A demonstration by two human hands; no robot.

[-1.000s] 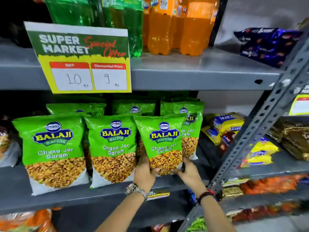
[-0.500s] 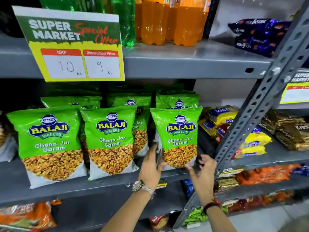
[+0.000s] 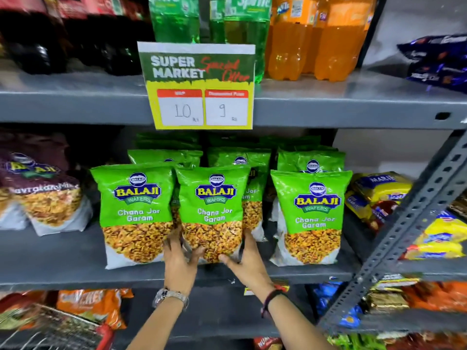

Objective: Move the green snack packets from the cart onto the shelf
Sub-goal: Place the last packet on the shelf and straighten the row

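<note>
The left hand (image 3: 180, 261) and right hand (image 3: 249, 263) clasp the lower corners of the middle green packet (image 3: 214, 210) between them, fingers spread, as it stands upright on the grey shelf (image 3: 63, 271) between two matching packets, under the price sign (image 3: 199, 87).

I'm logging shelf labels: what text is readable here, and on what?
"SUPER MARKET Special Offer", "10", "9": price sign; its small headings are blurred.
"BALAJI WAFERS Chana Jor Garam": green snack packets, including the middle packet that the left hand and right hand hold.
"Sprite": green bottle.
"MARIE": yellow pack.
Other wrappers: blurred.
</note>
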